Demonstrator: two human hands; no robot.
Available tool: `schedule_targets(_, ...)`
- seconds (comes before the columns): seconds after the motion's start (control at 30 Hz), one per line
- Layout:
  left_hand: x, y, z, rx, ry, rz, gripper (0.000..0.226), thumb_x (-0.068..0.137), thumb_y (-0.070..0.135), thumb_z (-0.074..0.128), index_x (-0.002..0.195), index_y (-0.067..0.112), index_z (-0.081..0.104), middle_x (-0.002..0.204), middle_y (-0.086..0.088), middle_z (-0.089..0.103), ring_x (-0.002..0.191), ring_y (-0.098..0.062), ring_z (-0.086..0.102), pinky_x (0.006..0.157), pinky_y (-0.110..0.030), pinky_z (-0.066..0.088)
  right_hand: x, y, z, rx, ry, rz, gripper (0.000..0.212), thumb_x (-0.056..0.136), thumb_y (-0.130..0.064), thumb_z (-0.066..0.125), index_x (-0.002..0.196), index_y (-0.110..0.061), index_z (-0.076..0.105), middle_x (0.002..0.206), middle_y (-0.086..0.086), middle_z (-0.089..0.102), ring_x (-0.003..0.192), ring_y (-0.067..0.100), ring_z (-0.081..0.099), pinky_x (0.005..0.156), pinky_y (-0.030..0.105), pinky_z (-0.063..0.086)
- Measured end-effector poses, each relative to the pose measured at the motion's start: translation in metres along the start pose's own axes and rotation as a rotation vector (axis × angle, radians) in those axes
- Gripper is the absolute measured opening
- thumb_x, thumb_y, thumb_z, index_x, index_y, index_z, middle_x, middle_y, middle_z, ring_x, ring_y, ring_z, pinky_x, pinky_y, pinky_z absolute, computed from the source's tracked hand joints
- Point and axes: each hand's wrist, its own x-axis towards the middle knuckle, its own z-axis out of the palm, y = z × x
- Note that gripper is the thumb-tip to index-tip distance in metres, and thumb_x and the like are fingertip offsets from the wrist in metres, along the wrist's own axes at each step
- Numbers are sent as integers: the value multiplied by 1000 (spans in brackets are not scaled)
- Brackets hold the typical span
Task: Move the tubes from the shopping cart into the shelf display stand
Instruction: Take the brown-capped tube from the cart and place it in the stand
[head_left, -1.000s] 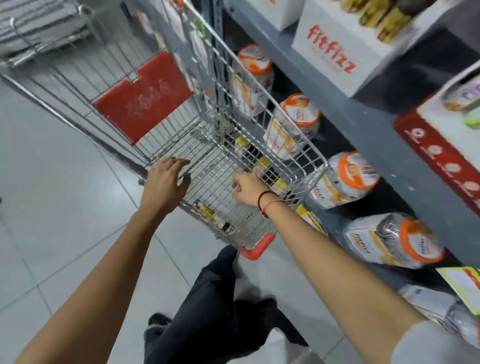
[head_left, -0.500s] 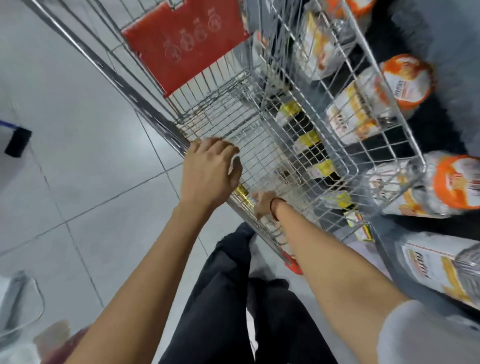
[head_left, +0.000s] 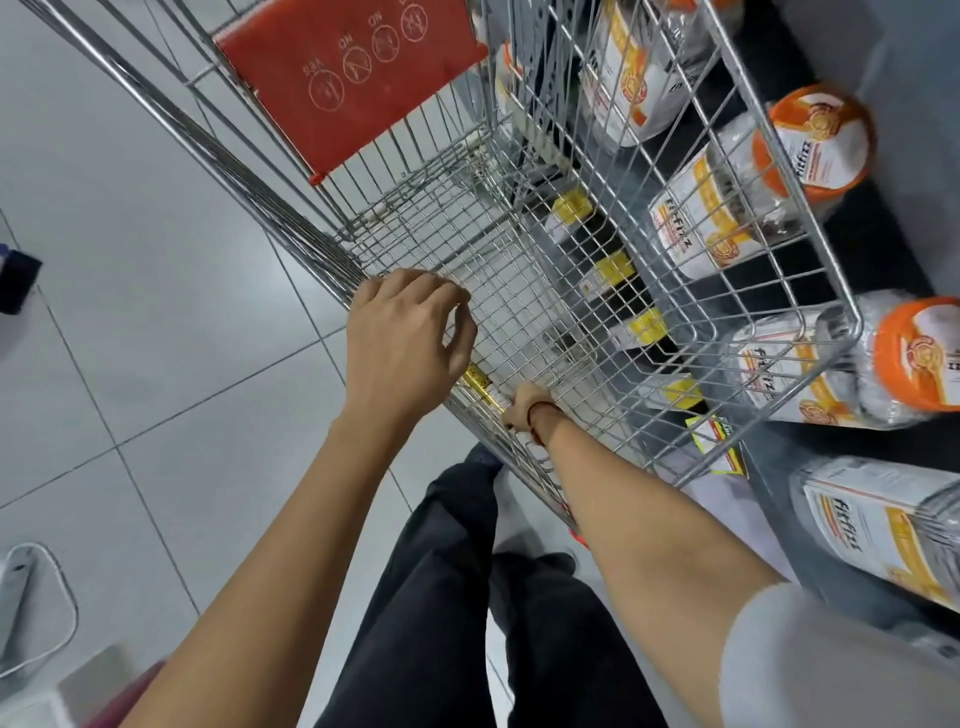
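A gold and white tube (head_left: 480, 383) lies on the wire floor of the shopping cart (head_left: 524, 291), close against the near side wall. My right hand (head_left: 522, 410) is reached down inside the cart with its fingers closed around the tube's white end; the fingertips are hidden. My left hand (head_left: 402, 340) rests on the cart's near rim, fingers curled over the wire just above the tube's gold end. No other tubes show in the cart. The display stand is out of frame.
A red seat flap (head_left: 353, 73) hangs at the cart's far end. Just right of the cart is a dark shelf (head_left: 810, 499) with large orange-lidded jars (head_left: 753, 187) lying on it. Grey tiled floor (head_left: 130, 260) lies to the left. My dark trouser legs are below.
My right hand went down from above the cart to the tube on its floor and closed on it. The view tilted down and moved closer. My left hand stayed on the rim.
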Motion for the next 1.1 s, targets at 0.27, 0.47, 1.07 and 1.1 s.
schedule_targets(0.27, -1, 1, -2, 11, -8, 2, 21, 86, 27, 49, 87, 15, 66, 90, -4, 73, 92, -27, 61, 75, -38, 39, -28, 3, -29, 159, 142, -141, 32, 88, -20, 53, 58, -12, 49, 59, 4, 47, 56, 16, 46, 51, 23, 40)
schedule_targets(0.47, -1, 5, -5, 25, -24, -3, 17, 85, 23, 53, 85, 13, 66, 86, -7, 73, 85, -29, 61, 74, -38, 40, -70, 13, -62, 283, 303, -233, 22, 85, -12, 63, 101, 3, 65, 89, 14, 63, 77, 23, 58, 54, 23, 46)
schedule_targets(1.07, 35, 176, -43, -344, -115, 398, 28, 87, 14, 59, 114, 8, 60, 114, -20, 65, 99, -36, 60, 83, -43, 50, -342, 146, -187, 262, 991, -357, 26, 77, -19, 67, 102, -12, 67, 98, 9, 60, 98, 21, 55, 72, 17, 29)
schedule_targets(1.1, 38, 193, -44, -357, -113, 443, 29, 87, 14, 58, 116, 9, 59, 116, -19, 64, 102, -36, 59, 85, -44, 49, -358, 155, -189, 261, 1033, -348, 27, 77, -19, 68, 103, -12, 66, 102, 11, 61, 100, 23, 55, 74, 18, 30)
